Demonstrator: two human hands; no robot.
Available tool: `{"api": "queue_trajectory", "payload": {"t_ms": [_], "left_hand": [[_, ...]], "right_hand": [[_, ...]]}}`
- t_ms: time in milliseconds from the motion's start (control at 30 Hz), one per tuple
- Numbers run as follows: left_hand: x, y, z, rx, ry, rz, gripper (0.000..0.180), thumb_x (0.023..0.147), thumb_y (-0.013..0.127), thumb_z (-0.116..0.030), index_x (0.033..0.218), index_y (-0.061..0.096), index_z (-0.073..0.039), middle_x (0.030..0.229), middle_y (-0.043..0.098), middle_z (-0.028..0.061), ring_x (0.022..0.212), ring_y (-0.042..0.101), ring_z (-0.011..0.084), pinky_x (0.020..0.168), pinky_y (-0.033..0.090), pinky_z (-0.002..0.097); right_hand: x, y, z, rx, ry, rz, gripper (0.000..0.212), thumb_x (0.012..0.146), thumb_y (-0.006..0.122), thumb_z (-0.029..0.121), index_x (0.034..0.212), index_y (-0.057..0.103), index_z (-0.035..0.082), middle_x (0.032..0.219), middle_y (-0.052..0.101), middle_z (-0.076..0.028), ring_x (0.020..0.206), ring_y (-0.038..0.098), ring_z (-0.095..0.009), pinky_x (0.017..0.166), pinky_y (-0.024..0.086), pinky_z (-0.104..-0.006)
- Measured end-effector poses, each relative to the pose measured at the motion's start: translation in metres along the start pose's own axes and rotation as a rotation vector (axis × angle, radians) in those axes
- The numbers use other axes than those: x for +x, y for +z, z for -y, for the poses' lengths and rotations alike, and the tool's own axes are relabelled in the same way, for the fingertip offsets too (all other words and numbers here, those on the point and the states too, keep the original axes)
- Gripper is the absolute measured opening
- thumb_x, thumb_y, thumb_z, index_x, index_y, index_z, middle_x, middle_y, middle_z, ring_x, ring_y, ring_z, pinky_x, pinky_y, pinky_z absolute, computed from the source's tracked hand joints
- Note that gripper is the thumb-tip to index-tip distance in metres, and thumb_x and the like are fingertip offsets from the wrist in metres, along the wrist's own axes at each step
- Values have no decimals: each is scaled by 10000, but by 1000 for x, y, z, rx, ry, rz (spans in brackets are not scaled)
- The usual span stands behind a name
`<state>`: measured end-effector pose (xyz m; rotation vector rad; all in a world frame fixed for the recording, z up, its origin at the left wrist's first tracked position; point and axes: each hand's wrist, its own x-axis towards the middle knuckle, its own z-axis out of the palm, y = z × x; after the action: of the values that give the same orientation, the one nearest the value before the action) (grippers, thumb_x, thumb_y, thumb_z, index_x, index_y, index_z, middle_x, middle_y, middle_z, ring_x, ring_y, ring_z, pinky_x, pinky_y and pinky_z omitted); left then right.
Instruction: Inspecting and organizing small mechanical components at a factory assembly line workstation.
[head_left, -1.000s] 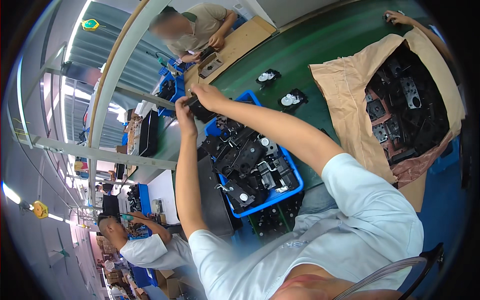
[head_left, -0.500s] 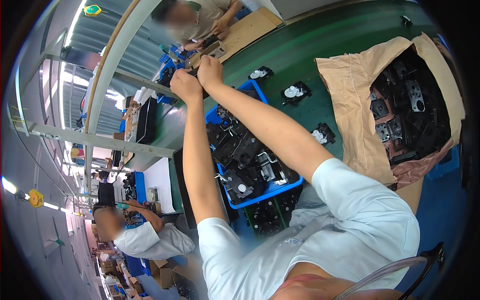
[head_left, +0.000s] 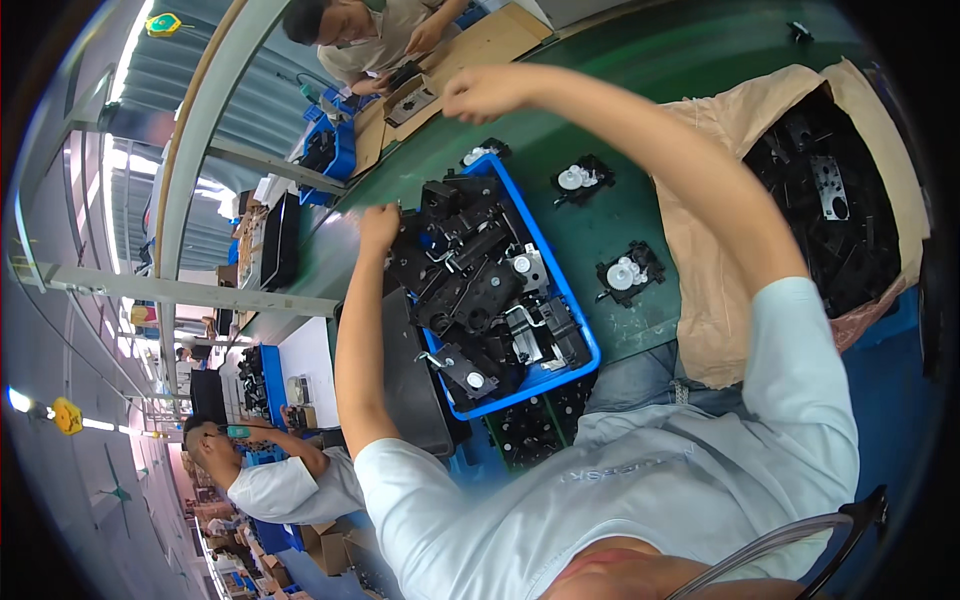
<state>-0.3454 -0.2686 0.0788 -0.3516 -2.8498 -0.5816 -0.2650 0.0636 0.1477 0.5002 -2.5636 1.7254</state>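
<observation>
My left hand (head_left: 378,229) is closed at the far left corner of a blue bin (head_left: 545,259), beside the black parts heaped in it. What its fingers hold, if anything, is hidden. My right hand (head_left: 487,94) reaches over the far side of a green work surface (head_left: 430,160), its fingers curled together; nothing I can name shows in them. Black plastic mechanisms (head_left: 490,290), some with metal brackets and white gears, fill the bin. To the right of it lie several black gear units with white gears (head_left: 630,273).
A brown paper sack (head_left: 715,270) of black parts stands at the right. Across the surface a co-worker (head_left: 385,45) handles a dark part by a small cardboard box (head_left: 410,103). Another person (head_left: 290,480) works at the left. A white metal frame (head_left: 180,287) runs along the left.
My hands were together beyond the bin and are now apart. The left has come back toward the bin's corner; the right has moved right and farther out. The view has shifted slightly.
</observation>
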Motion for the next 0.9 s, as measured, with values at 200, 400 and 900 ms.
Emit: {"api": "queue_trajectory", "payload": {"t_ms": [200,400,900], "left_hand": [[14,12,25,-535,-299,191,296,847,515,-222,891,641,42,888,668,167,763,585,253,681,453,346],[36,28,13,-333,-159,271,384,926,480,-306,973,641,39,927,674,150,823,618,282,762,483,356],[127,51,61,20,-12,632,275,818,588,-223,988,679,-28,767,641,87,668,574,190,557,448,302]], "right_hand": [[-103,-72,30,-239,75,19,252,933,523,232,1015,649,30,906,632,-106,752,595,-180,685,510,-308],[-197,-92,34,-265,69,64,159,884,535,112,959,629,9,862,616,-69,734,546,-143,674,463,-273],[-356,-64,51,-228,121,-157,191,800,557,79,936,633,-30,895,631,-122,746,552,-219,694,455,-306]]}}
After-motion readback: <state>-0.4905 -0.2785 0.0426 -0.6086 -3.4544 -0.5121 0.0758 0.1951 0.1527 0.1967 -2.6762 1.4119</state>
